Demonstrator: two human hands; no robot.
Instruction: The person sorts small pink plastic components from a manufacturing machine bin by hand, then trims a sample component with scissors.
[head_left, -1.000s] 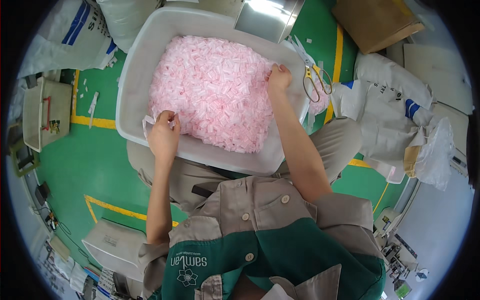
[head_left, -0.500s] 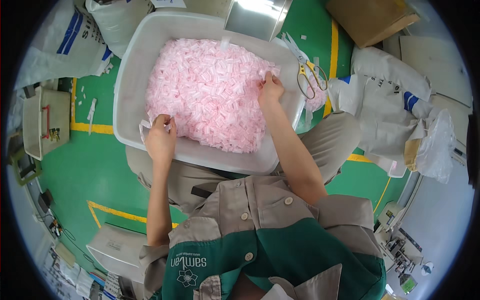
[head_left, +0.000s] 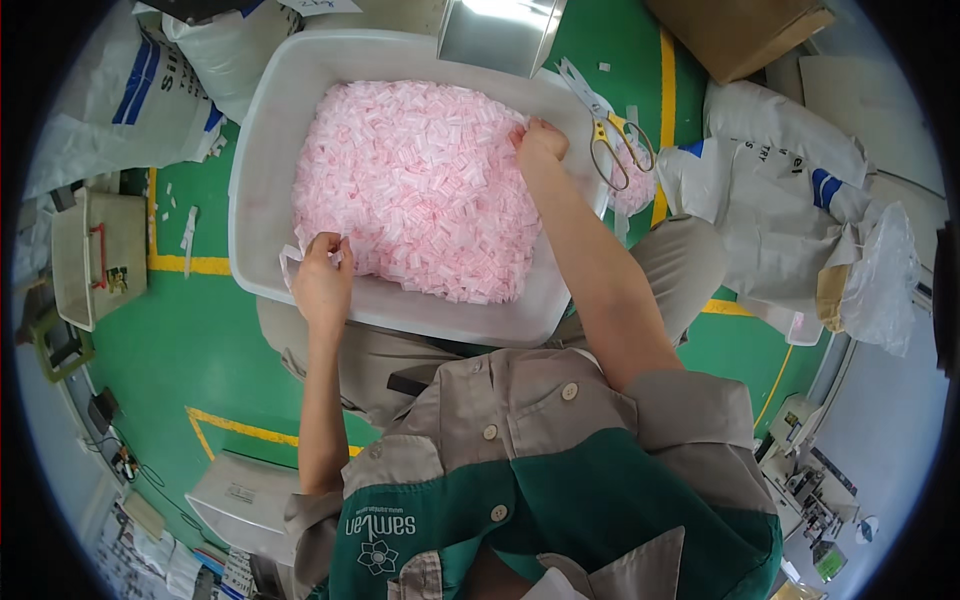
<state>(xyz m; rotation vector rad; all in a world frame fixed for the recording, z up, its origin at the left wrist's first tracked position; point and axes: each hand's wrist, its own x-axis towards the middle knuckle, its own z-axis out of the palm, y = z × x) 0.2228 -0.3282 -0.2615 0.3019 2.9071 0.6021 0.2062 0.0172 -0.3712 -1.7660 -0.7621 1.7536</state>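
Pale tub (head_left: 255, 165) before you, heaped with small pink-and-white pieces (head_left: 415, 190). Your left hand (head_left: 322, 285), near left inside it, pinches a whitish strip (head_left: 289, 266). Your right hand (head_left: 541, 143), at the heap's far right, curls; grip unclear.

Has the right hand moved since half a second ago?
Yes: against the whitish tub, the right hand has shifted upward in the view, toward the tub's far end.
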